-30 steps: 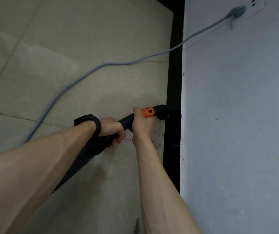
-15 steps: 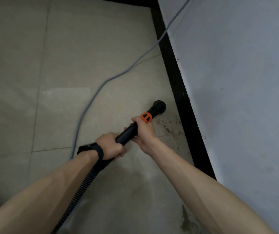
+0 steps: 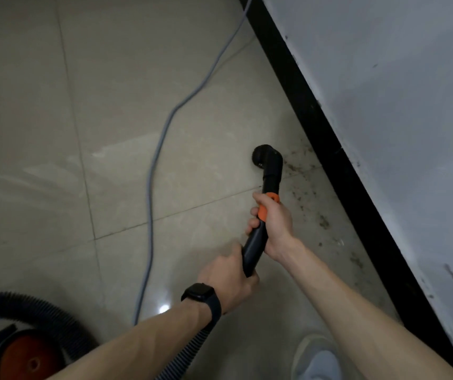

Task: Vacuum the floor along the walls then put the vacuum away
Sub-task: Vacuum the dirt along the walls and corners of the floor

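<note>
R hand (image 3: 274, 223) is gripping vacuum wand (image 3: 255, 242) at orange collar, centre-right of frame. L hand (image 3: 228, 281) is gripping wand's lower end, below centre. Nozzle (image 3: 268, 159) is facing floor (image 3: 110, 105) near black baseboard (image 3: 320, 138), dirt specks (image 3: 324, 221) btwn. Vacuum body (image 3: 25, 355) is sitting lower left.

Right hand (image 3: 274, 223) grips vacuum wand (image 3: 255, 242) at the orange collar (image 3: 262, 212). Left hand (image 3: 225, 275) grips the wand's lower end, watch (image 3: 202, 296) on that wrist. Nozzle (image 3: 266, 159) down at tile floor (image 3: 110, 105), near black baseboard (image 3: 329, 149). Dirt specks (image 3: 321, 220) lie beside the baseboard. Grey cord (image 3: 151, 187) runs across the floor. Ribbed hose (image 3: 184, 352) and vacuum body (image 3: 22, 357) bottom-left.
</note>
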